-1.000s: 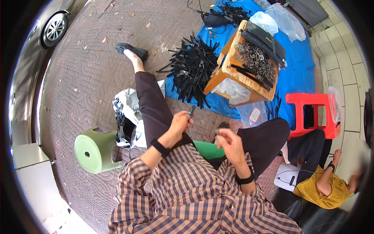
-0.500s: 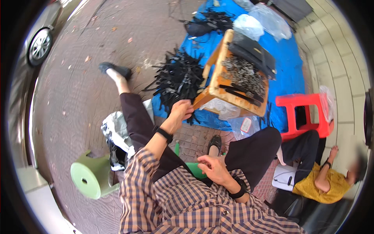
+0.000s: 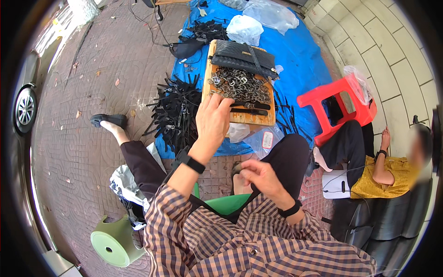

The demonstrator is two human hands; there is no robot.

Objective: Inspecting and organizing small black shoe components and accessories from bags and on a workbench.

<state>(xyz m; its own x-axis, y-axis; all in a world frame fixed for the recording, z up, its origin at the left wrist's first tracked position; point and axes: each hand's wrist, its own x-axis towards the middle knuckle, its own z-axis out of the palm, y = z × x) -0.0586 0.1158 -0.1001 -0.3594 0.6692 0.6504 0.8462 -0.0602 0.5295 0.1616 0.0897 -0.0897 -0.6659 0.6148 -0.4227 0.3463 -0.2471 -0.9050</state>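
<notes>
My left hand reaches over the near left corner of a wooden stool, fingers stretched forward and nothing visibly held. Its fingertips are beside a heap of small metal buckles and the ends of some short black straps. In front of my lap, my right hand is closed, thumb and forefinger drawn together. Whatever may be between them is too small or blurred to make out. A black woven pouch lies across the far part of the stool top. Left of the stool is a large pile of black straps with buckles.
A blue tarp lies under the stool, with plastic bags and more black straps. A red stool stands at right, near a seated person in a yellow top. A green stool lies at lower left.
My left hand has moved from beside the strap pile onto the stool's corner, its fingers now stretched. My right hand has lifted slightly, its fingers drawn together. The view has shifted.
</notes>
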